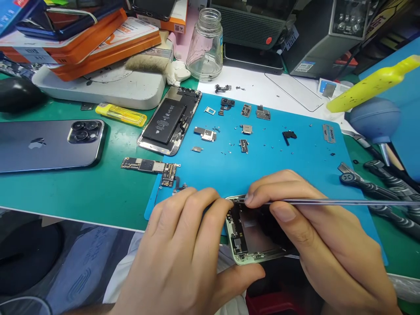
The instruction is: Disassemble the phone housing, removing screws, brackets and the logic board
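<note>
My left hand [187, 249] grips the left end of an opened phone housing [241, 261] with a pale green frame, thumb below and fingers above. The housing is tilted over the table's front edge, its inside facing up and partly hidden by my hands. My right hand [315, 223] is closed around slim metal tweezers [344, 202] between thumb and fingers. Their tip lies at the housing's upper edge, close to my left fingertips. Past the left hand, a phone logic board [147, 165] rests partly on the blue mat [278, 162]. A detached screen with a battery [164, 121] lies behind it.
Small metal shields [244, 145], a camera module [227, 103] and tiny screws are spread over the mat. Left are a dark phone [39, 144] and a yellow lighter [121, 114]. A glass jar [206, 48] stands behind; screwdrivers [367, 186] and a blue air blower [374, 118] are right.
</note>
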A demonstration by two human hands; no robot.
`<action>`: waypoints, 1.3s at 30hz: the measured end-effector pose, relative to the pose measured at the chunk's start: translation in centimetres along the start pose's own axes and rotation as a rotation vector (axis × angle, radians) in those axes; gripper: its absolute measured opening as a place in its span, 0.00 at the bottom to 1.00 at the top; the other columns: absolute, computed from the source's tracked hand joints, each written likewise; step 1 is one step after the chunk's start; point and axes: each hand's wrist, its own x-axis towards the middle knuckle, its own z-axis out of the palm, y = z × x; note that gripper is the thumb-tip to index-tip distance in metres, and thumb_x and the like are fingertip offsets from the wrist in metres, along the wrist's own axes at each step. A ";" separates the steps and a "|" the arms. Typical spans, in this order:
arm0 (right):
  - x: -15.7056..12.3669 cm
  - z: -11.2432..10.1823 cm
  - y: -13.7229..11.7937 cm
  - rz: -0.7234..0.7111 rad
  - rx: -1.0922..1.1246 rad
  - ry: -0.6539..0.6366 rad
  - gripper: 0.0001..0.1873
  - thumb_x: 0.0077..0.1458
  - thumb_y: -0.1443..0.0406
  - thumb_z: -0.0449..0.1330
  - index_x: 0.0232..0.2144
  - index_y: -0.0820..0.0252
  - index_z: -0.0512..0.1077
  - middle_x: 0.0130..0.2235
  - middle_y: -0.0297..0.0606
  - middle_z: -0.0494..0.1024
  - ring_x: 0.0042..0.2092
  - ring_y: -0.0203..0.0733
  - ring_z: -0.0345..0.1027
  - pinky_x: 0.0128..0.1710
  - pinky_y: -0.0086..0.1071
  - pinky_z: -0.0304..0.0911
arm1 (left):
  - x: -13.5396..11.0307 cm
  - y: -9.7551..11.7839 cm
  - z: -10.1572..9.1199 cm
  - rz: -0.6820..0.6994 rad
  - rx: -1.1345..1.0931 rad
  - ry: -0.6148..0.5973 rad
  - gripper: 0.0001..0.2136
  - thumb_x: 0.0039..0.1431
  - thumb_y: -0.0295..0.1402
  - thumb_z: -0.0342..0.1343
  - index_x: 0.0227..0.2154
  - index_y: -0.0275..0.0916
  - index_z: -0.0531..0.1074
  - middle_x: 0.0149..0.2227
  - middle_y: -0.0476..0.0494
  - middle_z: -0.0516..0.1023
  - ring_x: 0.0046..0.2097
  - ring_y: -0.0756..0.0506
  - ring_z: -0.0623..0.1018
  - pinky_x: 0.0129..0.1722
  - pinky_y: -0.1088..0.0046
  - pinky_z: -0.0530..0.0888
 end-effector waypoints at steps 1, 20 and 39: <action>0.0 0.0 0.0 0.000 0.008 -0.002 0.12 0.82 0.67 0.57 0.56 0.44 0.78 0.50 0.26 0.83 0.53 0.31 0.77 0.53 0.25 0.73 | 0.0 0.0 0.0 -0.002 0.001 -0.002 0.30 0.82 0.59 0.55 0.65 0.36 0.73 0.59 0.38 0.82 0.63 0.35 0.74 0.65 0.57 0.68; 2.8 -1.7 -1.5 -0.072 -0.144 -0.191 0.11 0.85 0.63 0.56 0.49 0.54 0.77 0.48 0.31 0.85 0.48 0.31 0.79 0.50 0.25 0.71 | 0.6 0.9 0.1 -0.045 -0.031 0.081 0.25 0.87 0.52 0.48 0.62 0.31 0.72 0.56 0.32 0.81 0.62 0.33 0.72 0.62 0.55 0.68; 3.8 -2.2 -2.1 -0.039 -0.211 -0.239 0.15 0.86 0.61 0.54 0.45 0.55 0.77 0.44 0.30 0.83 0.43 0.31 0.77 0.44 0.23 0.69 | 0.7 0.9 -0.1 -0.035 -0.077 0.044 0.25 0.86 0.51 0.49 0.62 0.30 0.71 0.57 0.32 0.81 0.61 0.32 0.71 0.62 0.55 0.66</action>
